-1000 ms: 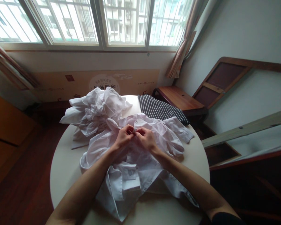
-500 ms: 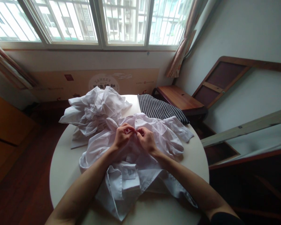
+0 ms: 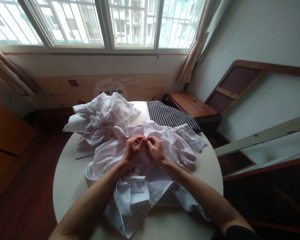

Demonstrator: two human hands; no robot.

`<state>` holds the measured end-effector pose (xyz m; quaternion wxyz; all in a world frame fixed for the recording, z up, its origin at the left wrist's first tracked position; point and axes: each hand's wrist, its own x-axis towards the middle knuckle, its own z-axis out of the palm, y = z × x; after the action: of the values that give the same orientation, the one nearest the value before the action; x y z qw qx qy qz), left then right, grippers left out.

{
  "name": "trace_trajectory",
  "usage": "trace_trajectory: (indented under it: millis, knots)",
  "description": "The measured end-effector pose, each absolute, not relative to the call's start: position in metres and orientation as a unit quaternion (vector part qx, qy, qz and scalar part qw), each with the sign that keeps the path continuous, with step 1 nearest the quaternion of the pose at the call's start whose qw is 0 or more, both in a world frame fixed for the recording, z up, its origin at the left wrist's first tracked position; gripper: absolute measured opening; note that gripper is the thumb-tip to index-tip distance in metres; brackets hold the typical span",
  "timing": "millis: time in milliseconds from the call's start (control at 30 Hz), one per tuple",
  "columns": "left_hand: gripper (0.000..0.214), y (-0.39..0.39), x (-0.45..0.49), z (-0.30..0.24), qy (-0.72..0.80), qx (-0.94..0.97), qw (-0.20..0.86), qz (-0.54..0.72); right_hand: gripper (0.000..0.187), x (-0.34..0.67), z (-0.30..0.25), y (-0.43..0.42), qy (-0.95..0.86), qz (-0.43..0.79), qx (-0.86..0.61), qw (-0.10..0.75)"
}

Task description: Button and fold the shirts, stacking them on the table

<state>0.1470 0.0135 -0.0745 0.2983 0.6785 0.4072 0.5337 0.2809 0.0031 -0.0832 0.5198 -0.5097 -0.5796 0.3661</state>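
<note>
A white shirt [image 3: 139, 193] lies spread and rumpled on a round white table [image 3: 67, 180], its chest pocket facing up near me. My left hand [image 3: 132, 148] and my right hand [image 3: 156, 149] meet over the shirt's middle, both with fingers curled and pinching the front edge of the fabric between them. The fingertips almost touch each other. What exactly sits between the fingertips is too small to make out.
A heap of crumpled white garments [image 3: 102, 116] sits at the table's far left. A folded black-and-white striped cloth [image 3: 170, 116] lies at the far right edge. A wooden bench [image 3: 192, 106] and leaning wooden frames stand to the right, windows behind.
Both hands stay pinched on the shirt at the same spot; the fingers have shifted slightly and the fabric near them has moved a little.
</note>
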Motion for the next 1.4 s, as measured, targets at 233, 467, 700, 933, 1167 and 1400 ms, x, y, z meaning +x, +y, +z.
trace_trajectory:
  millis: [233,467,700,933,1167,1400]
  knots:
    - [0.015,0.009,0.15,-0.081,0.409,0.665,0.311,0.543,0.017,0.28,-0.08,0.002,-0.53,0.463,-0.478,0.525]
    - [0.017,0.042,0.128,-0.077,0.496,0.595,0.258,0.577,0.022,0.287,-0.072,0.021,-0.449,0.428,-0.538,0.571]
    - [0.012,0.009,0.118,-0.036,0.493,0.759,0.034,0.424,0.021,0.282,-0.044,0.044,-0.429,0.428,-0.521,0.601]
    - [0.007,-0.005,0.127,-0.048,0.539,0.738,0.201,0.352,0.022,0.278,-0.026,0.046,-0.487,0.403,-0.482,0.607]
    - [0.019,0.005,0.121,-0.06,0.516,0.6,0.391,0.47,0.014,0.285,-0.041,-0.007,-0.644,0.275,-0.511,0.498]
    - [0.024,0.001,0.123,-0.058,0.482,0.596,0.45,0.459,0.015,0.276,-0.054,-0.016,-0.667,0.293,-0.511,0.456]
